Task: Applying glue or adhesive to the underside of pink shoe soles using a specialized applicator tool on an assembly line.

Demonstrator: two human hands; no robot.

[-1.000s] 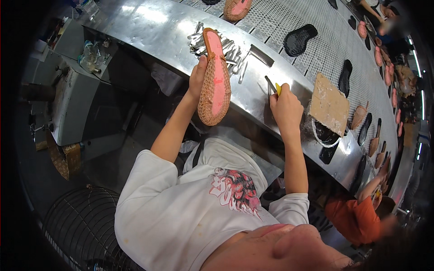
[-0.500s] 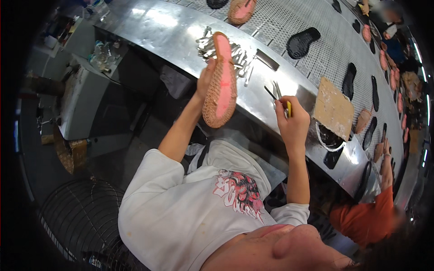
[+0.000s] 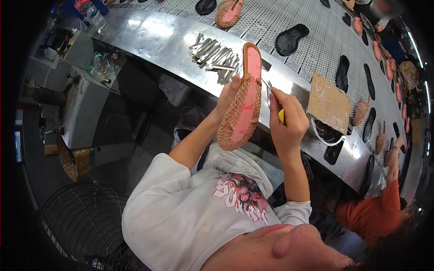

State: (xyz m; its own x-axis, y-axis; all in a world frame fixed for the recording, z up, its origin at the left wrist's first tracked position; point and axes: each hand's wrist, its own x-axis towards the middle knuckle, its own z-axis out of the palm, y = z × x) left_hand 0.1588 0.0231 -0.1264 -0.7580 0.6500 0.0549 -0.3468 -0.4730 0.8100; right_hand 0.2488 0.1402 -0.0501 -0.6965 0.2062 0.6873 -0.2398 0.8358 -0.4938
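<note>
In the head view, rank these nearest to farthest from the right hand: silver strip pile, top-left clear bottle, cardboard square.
1. Cardboard square, right of the right hand.
2. Silver strip pile, upper left.
3. Clear bottle, far upper left.

Left hand (image 3: 228, 95) part-hidden by shoe (image 3: 244, 108), far co-worker (image 3: 386, 10) blurred

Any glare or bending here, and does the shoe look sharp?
Head view: white glare on the metal bench; head view: the bench's long edge looks bowed, corners go black; head view: the woven shoe looks fairly sharp, mesh visible.
</note>
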